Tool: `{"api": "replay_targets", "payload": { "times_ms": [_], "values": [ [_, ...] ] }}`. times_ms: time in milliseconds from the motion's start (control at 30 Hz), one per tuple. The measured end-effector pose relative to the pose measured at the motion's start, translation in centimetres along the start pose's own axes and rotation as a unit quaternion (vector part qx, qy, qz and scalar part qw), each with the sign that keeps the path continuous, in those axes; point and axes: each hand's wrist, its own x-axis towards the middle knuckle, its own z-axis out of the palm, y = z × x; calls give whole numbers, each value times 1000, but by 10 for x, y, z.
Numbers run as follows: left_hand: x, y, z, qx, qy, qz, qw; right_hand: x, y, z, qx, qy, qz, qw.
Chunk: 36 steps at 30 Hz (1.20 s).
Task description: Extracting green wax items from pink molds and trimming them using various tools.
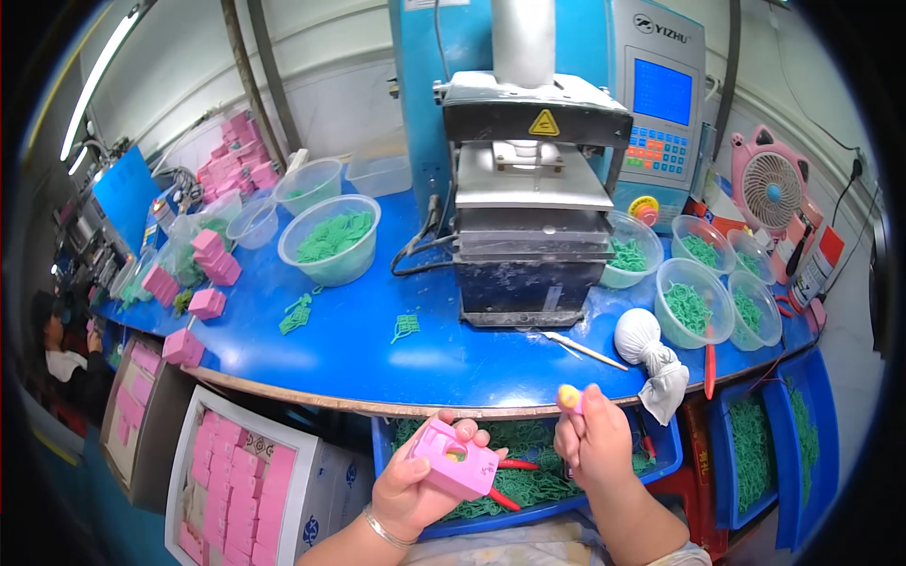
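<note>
In my left hand [400,492] is a pink block mould [467,475] with handwriting on its side and a rounded opening, in which something yellow-green shows. My right hand [600,442] pinches a small pink piece with a yellow end [568,397], held up apart from the block. Both hands are in front of the blue table's edge. Below them sits a blue tray [669,460] full of thin green wax-like pieces [545,488]. Red tool handles [504,499] lie on the pieces, partly hidden by my left hand.
A press machine [531,269] stands on the blue table [340,347]. Near it lie a wooden-handled tool [594,355] and a tied white cloth pouch [637,336]. Plastic tubs [354,265] hold green pieces. Pink blocks fill a box [311,488] at left. A person [67,361] sits far left.
</note>
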Motion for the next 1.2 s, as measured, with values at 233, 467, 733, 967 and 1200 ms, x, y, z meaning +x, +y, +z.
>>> {"api": "replay_targets", "payload": {
  "times_ms": [233, 467, 733, 967, 1200],
  "values": [
    [-12, 14, 19, 561, -6, 109, 821, 9, -4, -18, -258, -175, 90, 946],
    [-11, -10, 13, 533, -70, 160, 828, -22, 17, 0, 25, -269, 139, 953],
    [-22, 3, 0, 290, 2, -160, 943, -20, -23, 5, -290, -374, 59, 879],
    [-17, -1, 8, 136, 31, -183, 973, -19, -30, 20, -409, -303, -343, 789],
    [-6, -1, -6, -23, 102, -116, 988, -48, -1, 30, -391, -395, -277, 784]
  ]
}}
